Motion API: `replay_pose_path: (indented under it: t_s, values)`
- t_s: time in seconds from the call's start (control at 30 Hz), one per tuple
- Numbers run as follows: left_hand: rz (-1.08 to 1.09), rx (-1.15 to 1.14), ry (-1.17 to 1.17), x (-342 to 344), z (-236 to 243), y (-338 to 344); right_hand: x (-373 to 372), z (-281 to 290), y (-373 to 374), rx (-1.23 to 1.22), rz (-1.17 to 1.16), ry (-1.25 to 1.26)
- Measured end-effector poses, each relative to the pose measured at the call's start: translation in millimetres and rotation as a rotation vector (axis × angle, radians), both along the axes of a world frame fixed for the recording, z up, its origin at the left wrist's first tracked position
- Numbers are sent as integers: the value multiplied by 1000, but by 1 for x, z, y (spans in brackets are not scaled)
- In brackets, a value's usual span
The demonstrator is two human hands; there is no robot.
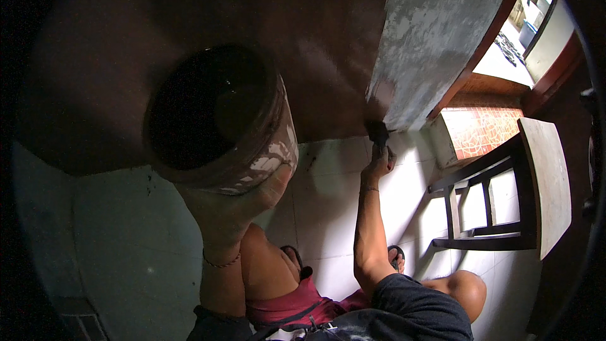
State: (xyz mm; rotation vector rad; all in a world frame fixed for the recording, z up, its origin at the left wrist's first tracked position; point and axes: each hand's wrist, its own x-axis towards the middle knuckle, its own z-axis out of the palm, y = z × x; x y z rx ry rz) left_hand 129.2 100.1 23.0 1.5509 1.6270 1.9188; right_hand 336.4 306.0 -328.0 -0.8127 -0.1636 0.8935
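The left hand [230,208] cups a brown-stained paint can [218,117] from below; the right hand [379,161] grips a brush [378,131] against the door [315,32] (bare patch adjacent). Tilting could spill paint on the floor [328,196].

A round paint can [221,120] is held up close to the camera in the left hand [233,205], which cups it from below. Its mouth is turned toward the viewer and slightly tilted, and a dark brown liquid is seen inside. The outer wall is smeared with brown and shows pale, worn patches near the bottom edge.

A small dark brush [378,131] is gripped in the right hand [379,161], the arm being stretched forward. Its tip is pressed against the door [189,19] at the boundary where the glossy dark brown coat meets a grey, mottled, unpainted strip.
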Motion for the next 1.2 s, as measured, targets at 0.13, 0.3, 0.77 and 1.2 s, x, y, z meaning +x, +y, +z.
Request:
replay_pose_path:
  t_s: [0.13,0.3,0.77,1.2]
  values:
    - [9,160,41,-2,-6,4,-7,55,18,30,43,-119]
    - [-7,-30,-43,-2,-4,-2,-1,172,37,409,61,-198]
    - [-80,-63,-86,6,17,2,-10,87,18,112,-167,-135]
    - [-39,-84,-147,0,7,7,30,333,46,660,-183,-735]
